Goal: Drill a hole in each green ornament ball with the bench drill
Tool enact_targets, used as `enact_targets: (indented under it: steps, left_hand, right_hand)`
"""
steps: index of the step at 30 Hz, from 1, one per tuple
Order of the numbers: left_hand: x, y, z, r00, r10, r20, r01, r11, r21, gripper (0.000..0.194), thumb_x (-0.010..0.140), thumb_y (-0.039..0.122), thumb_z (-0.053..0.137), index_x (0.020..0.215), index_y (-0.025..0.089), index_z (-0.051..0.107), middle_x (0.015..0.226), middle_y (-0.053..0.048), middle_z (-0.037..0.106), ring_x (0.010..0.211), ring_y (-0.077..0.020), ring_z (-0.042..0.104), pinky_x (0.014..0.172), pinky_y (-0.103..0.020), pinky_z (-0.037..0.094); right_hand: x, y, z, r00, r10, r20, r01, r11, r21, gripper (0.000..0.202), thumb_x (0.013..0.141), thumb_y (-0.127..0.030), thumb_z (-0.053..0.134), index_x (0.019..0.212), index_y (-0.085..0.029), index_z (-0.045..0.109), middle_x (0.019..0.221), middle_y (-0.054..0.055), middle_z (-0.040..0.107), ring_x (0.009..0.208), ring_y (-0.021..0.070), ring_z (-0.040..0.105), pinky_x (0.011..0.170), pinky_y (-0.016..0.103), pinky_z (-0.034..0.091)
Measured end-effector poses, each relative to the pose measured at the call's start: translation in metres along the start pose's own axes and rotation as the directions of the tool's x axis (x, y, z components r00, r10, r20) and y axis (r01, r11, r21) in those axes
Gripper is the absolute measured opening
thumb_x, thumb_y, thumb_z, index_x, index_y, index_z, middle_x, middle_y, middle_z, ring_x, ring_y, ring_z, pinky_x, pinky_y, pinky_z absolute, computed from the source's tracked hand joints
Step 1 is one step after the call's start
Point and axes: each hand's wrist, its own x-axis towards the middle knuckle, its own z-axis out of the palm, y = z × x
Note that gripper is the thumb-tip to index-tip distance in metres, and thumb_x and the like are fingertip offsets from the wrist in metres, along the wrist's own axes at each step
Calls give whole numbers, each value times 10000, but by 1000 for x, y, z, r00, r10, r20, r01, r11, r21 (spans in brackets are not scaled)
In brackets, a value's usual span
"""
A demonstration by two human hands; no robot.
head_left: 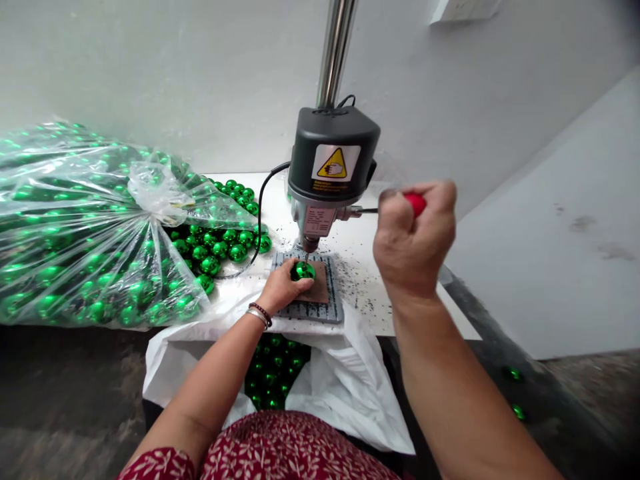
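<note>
A shiny green ball (305, 271) sits on the brown board (320, 288) of the drill press base, beneath the bit. My left hand (283, 287) grips it from the left, thumb and fingers around its sides. The drill press (334, 153) stands upright in front of me, its bit reaching down to the top of the ball; whether it has gone in, I cannot tell. My right hand (415, 240) is closed in a fist round the red-knobbed feed handle (416, 204), to the right of the drill head.
At left lies a large clear plastic bag (95, 227) of green balls, with loose green balls (237, 252) beside it. Dark shavings dot the white table (365, 293). A white sack (345, 380) holding green balls hangs open below its front edge. Two balls lie on the floor at right.
</note>
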Motion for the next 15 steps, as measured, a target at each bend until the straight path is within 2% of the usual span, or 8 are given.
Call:
enact_targets:
  steps: [4, 8, 11, 13, 15]
  left_hand:
    - [-14, -5, -11, 998, 32, 47, -27, 995, -93, 400, 750, 337, 738, 1114, 177, 694, 938, -21, 730, 846, -184, 640, 794, -286, 515]
    - [-32, -18, -33, 971, 115, 210, -79, 982, -170, 491, 710, 332, 759, 1169, 168, 697, 1013, -41, 739, 904, -195, 647, 829, -297, 520]
    - [-42, -28, -52, 942, 117, 315, -60, 981, -184, 628, 706, 386, 791, 1286, 174, 679, 1072, -68, 746, 820, -177, 647, 761, -292, 525]
    - [-44, -34, -64, 948, 97, 304, -49, 986, -162, 648, 744, 440, 776, 1325, 172, 670, 1117, -94, 747, 774, -170, 647, 730, -295, 529]
    - [-38, -39, -73, 984, 52, 168, -40, 996, -76, 542, 817, 449, 717, 1275, 160, 702, 1118, -113, 752, 823, -198, 675, 789, -324, 542]
  right_hand:
    - [30, -11, 4, 986, 147, 82, -147, 989, -10, 240, 810, -261, 663, 770, -203, 433, 654, -52, 433, 601, 60, 356, 585, 213, 359]
    - [29, -13, 3, 981, 173, 84, -173, 985, -14, 221, 803, -229, 670, 780, -195, 453, 665, -52, 454, 615, 58, 359, 593, 214, 343]
    - [25, -13, 3, 984, 163, 75, -162, 987, -24, 175, 791, -224, 658, 794, -185, 487, 687, -38, 498, 625, 60, 378, 597, 225, 341]
    - [26, -12, 4, 980, 187, 62, -185, 982, -31, 160, 776, -220, 658, 803, -183, 505, 700, -31, 519, 622, 63, 389, 603, 237, 350]
    - [27, -11, 5, 976, 214, 40, -212, 976, -41, 166, 749, -218, 670, 797, -184, 514, 706, -27, 534, 613, 64, 396, 614, 251, 365]
